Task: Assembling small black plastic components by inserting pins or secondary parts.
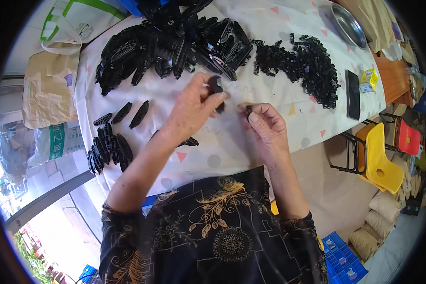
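Note:
Over the middle of the table my left hand [194, 106] is closed around a black oval plastic part [216, 90], held tilted. To its right, my right hand [270, 124] pinches a small black plastic piece [249, 111] between thumb and fingertips. The two hands are apart. Beyond them lies a large heap of black oval plastic parts [170, 49]. At the back right spreads a pile of small black pieces [312, 66]. Several oval parts [109, 147] lie grouped at the left, and a few more show partly behind my left forearm.
A pale patterned cloth covers the table [232, 146]. A metal bowl [348, 26], a black phone-like slab [352, 94] and a small yellow box [368, 80] stand at the right. Brown paper bag [52, 90] lies left. Yellow chair [381, 158] and blue crate [343, 260] are beyond the table's right edge.

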Tool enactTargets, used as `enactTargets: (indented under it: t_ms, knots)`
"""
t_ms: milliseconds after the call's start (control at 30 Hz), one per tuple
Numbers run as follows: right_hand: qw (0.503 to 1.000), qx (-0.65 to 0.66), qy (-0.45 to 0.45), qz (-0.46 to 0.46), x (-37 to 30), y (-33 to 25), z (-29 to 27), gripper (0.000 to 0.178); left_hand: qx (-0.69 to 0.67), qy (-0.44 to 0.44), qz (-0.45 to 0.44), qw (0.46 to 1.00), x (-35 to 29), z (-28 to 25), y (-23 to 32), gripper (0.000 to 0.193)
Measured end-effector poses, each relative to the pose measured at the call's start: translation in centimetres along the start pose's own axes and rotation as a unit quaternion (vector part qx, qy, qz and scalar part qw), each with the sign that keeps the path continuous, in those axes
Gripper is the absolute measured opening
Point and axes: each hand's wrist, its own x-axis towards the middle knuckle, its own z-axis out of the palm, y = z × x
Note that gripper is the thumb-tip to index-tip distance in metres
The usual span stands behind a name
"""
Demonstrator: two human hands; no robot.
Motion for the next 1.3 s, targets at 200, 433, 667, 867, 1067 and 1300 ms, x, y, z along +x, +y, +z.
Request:
enactTargets:
  t_ms: [200,433,667,867,1067,1300]
  knots:
    - [0.999,0.014,0.017,-0.029,0.4,1.0,1.4,0.009,-0.136,-0.001,-0.017,0.991,-2.0,2.2,-0.5,0.045]
    - [0.999,-0.030,0.001,-0.041,0.2,1.6,1.5,0.007,-0.051,-0.006,0.004,0.999,-2.6,2.5,-1.6,0.052]
    - [0.999,-0.031,0.008,-0.038,0.1,1.6,1.8,0.004,0.046,-0.017,0.002,0.999,-3.1,2.8,-0.7,0.054]
    - [0.999,-0.029,0.021,-0.028,0.1,2.0,1.6,0.010,0.010,-0.008,0.051,0.999,-3.2,3.4,-0.8,0.058]
    - [0.999,-0.025,-0.035,0.008,0.5,1.5,1.6,0.031,-0.007,-0.027,0.054,0.998,-3.3,3.7,-1.5,0.065]
    - [0.997,-0.023,-0.079,0.009,1.1,1.6,1.6,0.032,-0.008,-0.021,0.032,0.999,-3.2,3.2,-1.1,0.061]
